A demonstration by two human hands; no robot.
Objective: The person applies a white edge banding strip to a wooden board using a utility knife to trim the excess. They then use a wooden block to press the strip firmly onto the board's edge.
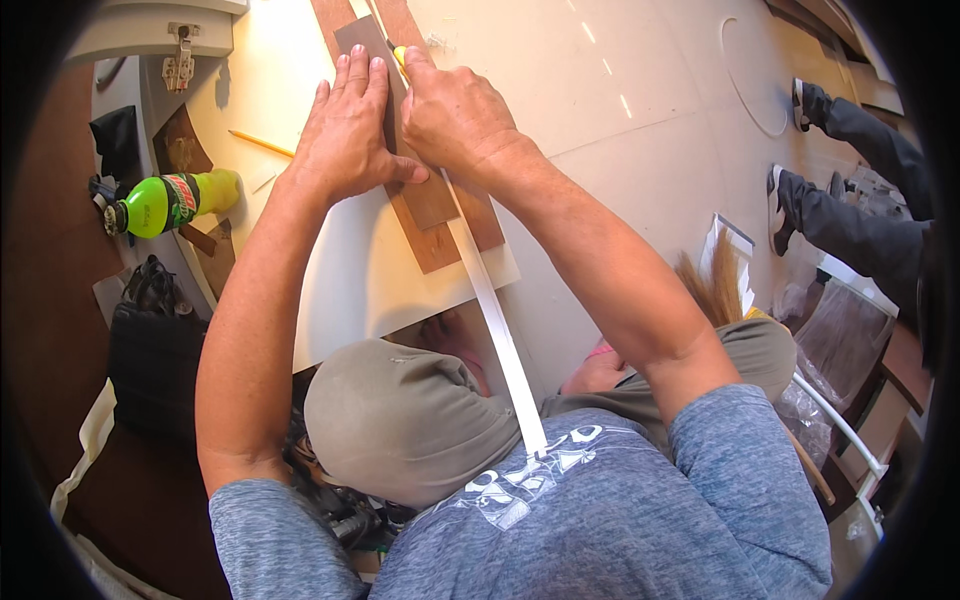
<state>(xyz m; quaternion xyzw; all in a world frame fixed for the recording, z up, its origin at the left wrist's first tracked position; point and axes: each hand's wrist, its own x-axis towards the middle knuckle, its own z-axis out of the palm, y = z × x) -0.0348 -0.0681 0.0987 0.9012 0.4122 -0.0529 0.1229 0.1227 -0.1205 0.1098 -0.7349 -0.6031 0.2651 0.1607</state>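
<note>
My left hand lies with fingers stretched on a narrow grey-brown board, its thumb pointing right. My right hand grips a yellow-handled cutter at that board's right edge. Underneath are wooden boards on a cream sheet. A long white strip runs from under my right hand down toward my lap. A yellow pencil lies left of my left hand.
A green drink bottle lies at left, below a hinged panel. A black bag is lower left. Another person's dark-trousered legs are at right, near a brush, plastic wrapping and a white tube.
</note>
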